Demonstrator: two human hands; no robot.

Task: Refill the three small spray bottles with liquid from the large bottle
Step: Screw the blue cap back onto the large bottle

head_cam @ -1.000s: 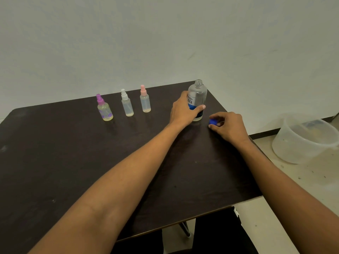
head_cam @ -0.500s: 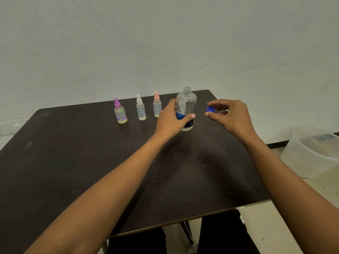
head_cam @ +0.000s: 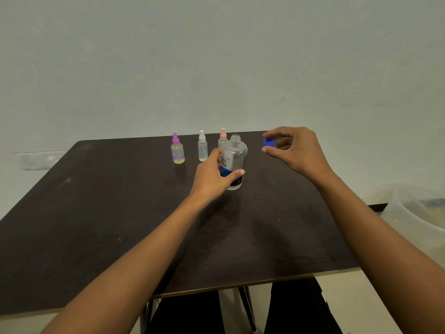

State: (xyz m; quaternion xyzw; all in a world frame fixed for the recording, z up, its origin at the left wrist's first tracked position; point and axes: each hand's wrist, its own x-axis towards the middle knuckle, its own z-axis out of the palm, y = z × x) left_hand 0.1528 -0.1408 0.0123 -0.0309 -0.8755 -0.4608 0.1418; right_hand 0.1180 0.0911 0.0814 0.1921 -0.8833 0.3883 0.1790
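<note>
So, the left hand [head_cam: 212,177] is wrapped round the lower half of the large bottle [head_cam: 234,157], with the thumb laid across the near side over the blue label band and the fingers tucked behind. The bottle is held upright that way, presumably so it's steadied while its mouth is open. The right hand [head_cam: 296,150] is raised just right of the bottle's neck without touching it. The blue cap [head_cam: 267,142] is pinched between its thumb and fingertips. The cap looks like small hard plastic, and it's probably being held clear so pouring can be started.

The large bottle is clear plastic, rounded at the shoulders, with a threaded open mouth. How much liquid is inside can't really be told.

Three small bottles are lined up near the far edge. The pink-topped spray bottle [head_cam: 222,137] is partly hidden behind the large one. The white-topped spray bottle [head_cam: 202,147] comes next to the left. The chubbier purple-topped spray bottle [head_cam: 177,150], with yellowish liquid, is furthest left. All three pump tops are on, so they'd likely need unscrewing before anything gets refilled.

Everything is set on a dark, matte, slightly scuffed surface [head_cam: 96,213]. A translucent tub [head_cam: 414,213] is seen on the floor at the right, blurred.
</note>
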